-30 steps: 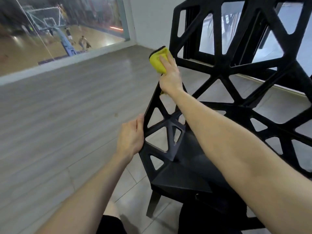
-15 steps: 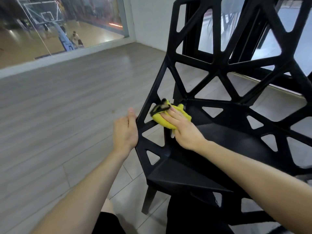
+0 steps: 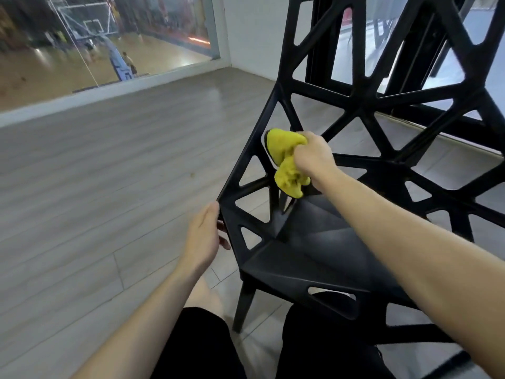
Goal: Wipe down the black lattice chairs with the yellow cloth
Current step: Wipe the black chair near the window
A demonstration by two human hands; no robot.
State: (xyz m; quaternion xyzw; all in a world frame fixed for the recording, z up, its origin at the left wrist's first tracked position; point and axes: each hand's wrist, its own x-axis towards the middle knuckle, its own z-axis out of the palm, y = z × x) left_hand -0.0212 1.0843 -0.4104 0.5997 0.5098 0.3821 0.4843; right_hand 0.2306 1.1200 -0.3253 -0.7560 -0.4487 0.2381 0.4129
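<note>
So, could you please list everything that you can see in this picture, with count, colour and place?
black lattice chair: one, black, centre and right, standing on the floor; more black frames stand behind it, number unclear
yellow cloth: one, yellow, bunched against a strut on the chair's left side
floor: one, grey planks, left and bottom
window: one, clear glass, upper left
basketball court: one, tan, beyond the window, blurred
wall: one, white, top centre
shorts: one pair, black, bottom centre
left hand: one, lower centre, grips the chair's left edge
right hand: one, centre, holds the cloth
</note>
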